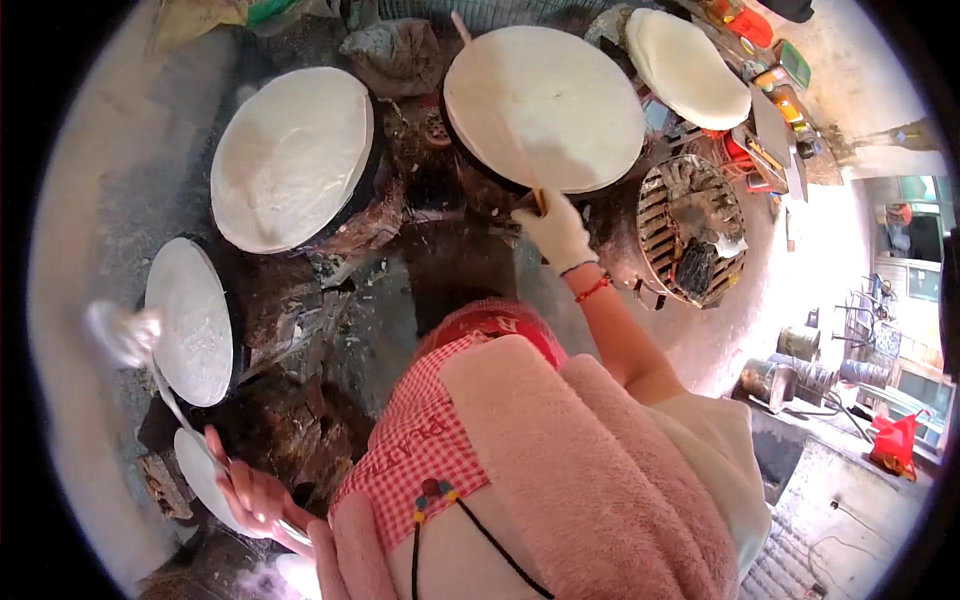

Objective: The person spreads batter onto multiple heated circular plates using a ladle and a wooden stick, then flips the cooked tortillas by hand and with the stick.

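My right hand [559, 234], in a white glove, grips a thin wooden stick [538, 199] at the near edge of a round griddle. Blurred, the stick reaches across the large white flatbread [570, 97] on that griddle. My bare left hand [259, 499] holds the metal handle of a ladle [171, 397], with one finger stretched along it. The ladle's head is smeared by motion and whitish, beside a griddle with a thin white sheet [191, 322]. Another white round [292, 161] covers the griddle between. Behind my left hand, a further pale round [206, 480] is partly hidden.
Folded white flatbreads [686, 67] are stacked at the upper right. Below them stands a slatted round drum top [694, 229] with dark lumps on it. Boxes and jars crowd a side table [825, 161]. A wall [97, 225] runs along the left.
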`<state>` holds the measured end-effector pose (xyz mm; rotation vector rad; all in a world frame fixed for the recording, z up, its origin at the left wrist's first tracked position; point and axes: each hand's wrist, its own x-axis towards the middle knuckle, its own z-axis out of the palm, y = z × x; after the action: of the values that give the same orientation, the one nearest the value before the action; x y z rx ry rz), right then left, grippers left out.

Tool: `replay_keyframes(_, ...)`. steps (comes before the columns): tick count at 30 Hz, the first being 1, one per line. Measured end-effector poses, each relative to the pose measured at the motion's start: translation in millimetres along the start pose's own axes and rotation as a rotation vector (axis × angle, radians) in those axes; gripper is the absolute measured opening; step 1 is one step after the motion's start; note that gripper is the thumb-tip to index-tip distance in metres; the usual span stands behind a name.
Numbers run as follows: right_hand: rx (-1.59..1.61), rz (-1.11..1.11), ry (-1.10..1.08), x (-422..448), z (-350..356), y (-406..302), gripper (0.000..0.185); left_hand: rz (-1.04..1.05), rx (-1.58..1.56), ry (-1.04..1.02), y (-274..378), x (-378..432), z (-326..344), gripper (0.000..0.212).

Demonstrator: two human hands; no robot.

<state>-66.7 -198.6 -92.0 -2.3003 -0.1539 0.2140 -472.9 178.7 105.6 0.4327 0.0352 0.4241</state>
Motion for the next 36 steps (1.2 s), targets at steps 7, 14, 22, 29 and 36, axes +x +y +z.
replay_keyframes(7, -0.377, -0.095, -0.057, 48, 6, -91, 0.066, -0.472, -0.564, 0.430, -3, 124, -14, 0.055)
replay_keyframes(14, -0.532, -0.069, -0.105, 92, 7, -65, 0.047, -0.493, -0.451, 0.480, 8, 116, -44, 0.052)
replay_keyframes(22, -0.732, -0.394, 0.095, 109, -75, -163, 0.033, -0.499, -0.311, 0.515, 29, 123, -51, 0.052)
replay_keyframes(29, -0.621, -0.330, -0.049, 163, -121, -158, 0.034, -0.490, -0.426, 0.435, -14, 129, -35, 0.051)
replay_keyframes(36, 0.090, 0.172, 0.061, 121, -177, 32, 0.035, -0.438, -0.471, 0.321, -101, 114, 3, 0.054)
